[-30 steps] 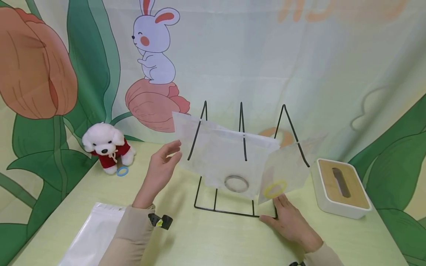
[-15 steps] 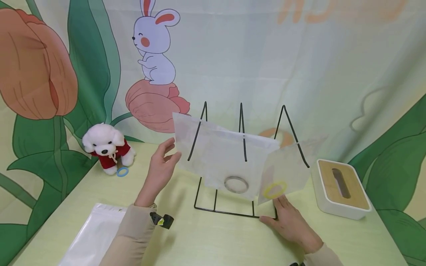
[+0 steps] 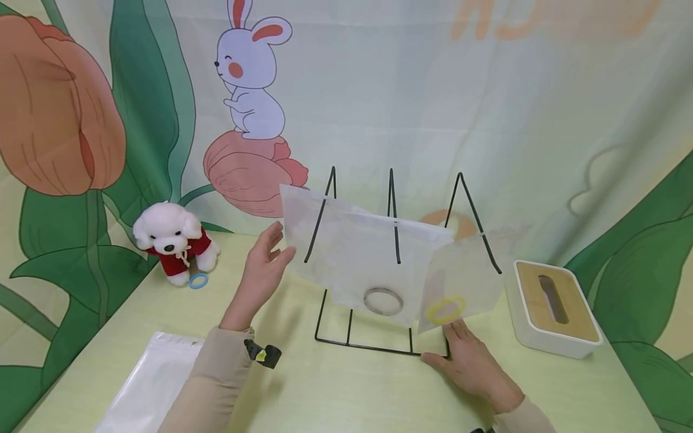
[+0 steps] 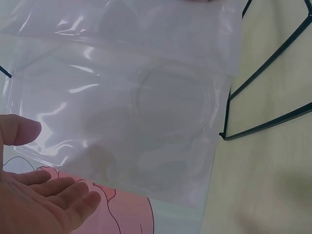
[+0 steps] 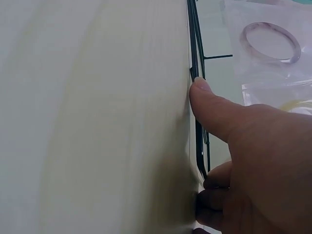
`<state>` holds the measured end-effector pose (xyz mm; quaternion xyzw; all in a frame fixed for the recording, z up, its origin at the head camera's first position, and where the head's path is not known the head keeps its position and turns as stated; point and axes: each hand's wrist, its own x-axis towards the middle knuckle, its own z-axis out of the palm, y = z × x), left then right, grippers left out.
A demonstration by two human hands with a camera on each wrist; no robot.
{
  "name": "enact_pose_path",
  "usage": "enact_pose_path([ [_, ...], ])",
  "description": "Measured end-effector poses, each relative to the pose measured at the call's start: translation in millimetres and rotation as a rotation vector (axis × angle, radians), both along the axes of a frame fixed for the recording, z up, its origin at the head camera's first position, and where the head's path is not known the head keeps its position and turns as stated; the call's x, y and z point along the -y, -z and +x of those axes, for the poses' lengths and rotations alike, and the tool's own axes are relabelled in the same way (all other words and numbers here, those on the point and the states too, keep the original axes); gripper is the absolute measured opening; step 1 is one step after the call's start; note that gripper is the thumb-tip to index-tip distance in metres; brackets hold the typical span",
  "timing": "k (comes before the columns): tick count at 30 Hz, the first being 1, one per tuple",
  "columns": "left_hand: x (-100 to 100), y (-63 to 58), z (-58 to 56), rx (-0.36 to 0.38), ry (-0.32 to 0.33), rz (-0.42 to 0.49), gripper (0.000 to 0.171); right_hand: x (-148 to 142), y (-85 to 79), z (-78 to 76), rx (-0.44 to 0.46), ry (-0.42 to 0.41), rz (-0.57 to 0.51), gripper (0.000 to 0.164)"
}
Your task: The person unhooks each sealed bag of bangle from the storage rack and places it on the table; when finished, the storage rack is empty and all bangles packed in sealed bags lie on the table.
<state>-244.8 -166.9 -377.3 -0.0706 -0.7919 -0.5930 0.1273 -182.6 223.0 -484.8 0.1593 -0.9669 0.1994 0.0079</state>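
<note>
A black wire rack [image 3: 379,349] stands on the table with three clear plastic bags hung along its hooks. A greyish bangle [image 3: 366,299] shows inside the middle bag [image 3: 373,252], and a yellow ring [image 3: 430,314] inside the right bag [image 3: 476,276]. The left bag [image 3: 300,228] has a faint pale ring [image 4: 138,95] in it, seen in the left wrist view. Beside that bag's left edge is my left hand [image 3: 258,273], thumb and fingers apart, holding nothing. My right hand [image 3: 473,367] grips the rack's front right base corner, thumb against the front wire, fingers along the side.
At the left sits a white plush dog [image 3: 170,231] in red, with a blue ring [image 3: 198,281] by its paw. White plastic bags [image 3: 146,385] lie at the front left. A tissue box [image 3: 557,310] with a wooden lid stands at the right. A printed curtain [image 3: 487,90] hangs behind.
My left hand's fingers have lifted and shifted slightly toward the left bag's edge. The right hand, the rack and the bags keep their places.
</note>
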Motion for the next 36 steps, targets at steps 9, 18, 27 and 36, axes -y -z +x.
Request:
enact_pose_path([
  [9, -1, 1.5, -3.3, 0.004, -0.011, -0.004, 0.059, 0, -1.7, 1.0, -0.005, -0.009, -0.007, 0.09],
  [18, -4, 0.6, 0.0, 0.011, -0.048, 0.018, 0.04, 0, -2.8, 0.9, 0.018, 0.002, 0.011, 0.091],
  [27, -3, 0.2, 3.5, -0.022, -0.049, 0.049, 0.032, 0, -3.7, 2.5, -0.007, -0.004, 0.006, 0.089],
  [36, -1, 0.5, 6.9, -0.027, -0.043, 0.024, 0.027, 0, -2.8, 1.6, -0.006, -0.005, 0.004, 0.09],
])
